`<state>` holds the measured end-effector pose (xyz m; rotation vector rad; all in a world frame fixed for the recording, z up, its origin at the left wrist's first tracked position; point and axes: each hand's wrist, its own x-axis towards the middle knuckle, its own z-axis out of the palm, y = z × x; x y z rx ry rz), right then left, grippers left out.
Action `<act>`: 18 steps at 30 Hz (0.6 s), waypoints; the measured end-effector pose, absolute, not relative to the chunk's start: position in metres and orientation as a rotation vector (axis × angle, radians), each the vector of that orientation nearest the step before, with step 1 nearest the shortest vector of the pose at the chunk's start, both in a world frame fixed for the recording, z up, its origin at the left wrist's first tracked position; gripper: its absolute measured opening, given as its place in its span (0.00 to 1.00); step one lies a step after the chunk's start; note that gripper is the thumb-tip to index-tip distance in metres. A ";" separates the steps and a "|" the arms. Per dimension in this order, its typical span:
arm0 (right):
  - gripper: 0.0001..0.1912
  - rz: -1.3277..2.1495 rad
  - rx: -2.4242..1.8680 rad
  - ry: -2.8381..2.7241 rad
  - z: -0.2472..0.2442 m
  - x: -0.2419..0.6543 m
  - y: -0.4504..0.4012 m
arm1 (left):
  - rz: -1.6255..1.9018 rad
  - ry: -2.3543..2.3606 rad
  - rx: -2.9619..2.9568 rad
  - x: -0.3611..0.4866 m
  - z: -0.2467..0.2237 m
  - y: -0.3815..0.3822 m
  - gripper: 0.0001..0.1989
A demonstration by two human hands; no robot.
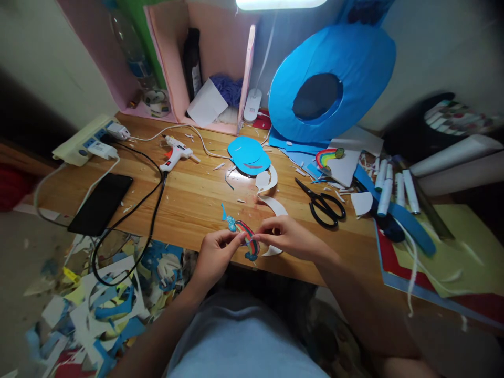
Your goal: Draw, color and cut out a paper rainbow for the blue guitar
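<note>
A small paper rainbow (246, 231) with blue cloud ends is held above the table's front edge. My left hand (218, 253) pinches it from the left, thumb and finger closed on its inner side. From the right, my right hand (289, 237) has its fingertips closed on the rainbow's other side. White curved paper strips (277, 206) lie just behind and beneath my right hand. Black scissors (325, 203) rest on the wood to the right, and a second rainbow cutout (328, 156) lies on white paper farther back.
A white glue gun (176, 153), a black phone (101, 203) and a power strip (84, 142) with cables are at the left. Blue discs (249, 156) lie mid-table. A large blue ring (366, 79) leans at the back. Markers (385, 190) stand right; paper scraps (114, 304) cover the floor.
</note>
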<state>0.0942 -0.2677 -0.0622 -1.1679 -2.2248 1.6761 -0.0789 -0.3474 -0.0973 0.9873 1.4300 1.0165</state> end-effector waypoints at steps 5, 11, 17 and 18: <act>0.22 1.693 -1.195 -2.197 -0.064 0.094 -0.269 | 0.981 1.376 1.009 -0.081 -0.098 -0.348 0.13; 0.23 1.700 -1.181 -2.196 -0.065 0.095 -0.270 | 0.962 1.363 1.013 -0.081 -0.100 -0.350 0.12; 0.23 1.708 -1.190 -2.186 -0.065 0.095 -0.270 | 0.975 1.355 0.959 -0.081 -0.101 -0.347 0.13; 0.23 1.706 -1.191 -2.186 -0.065 0.095 -0.270 | 0.978 1.350 0.954 -0.081 -0.101 -0.346 0.13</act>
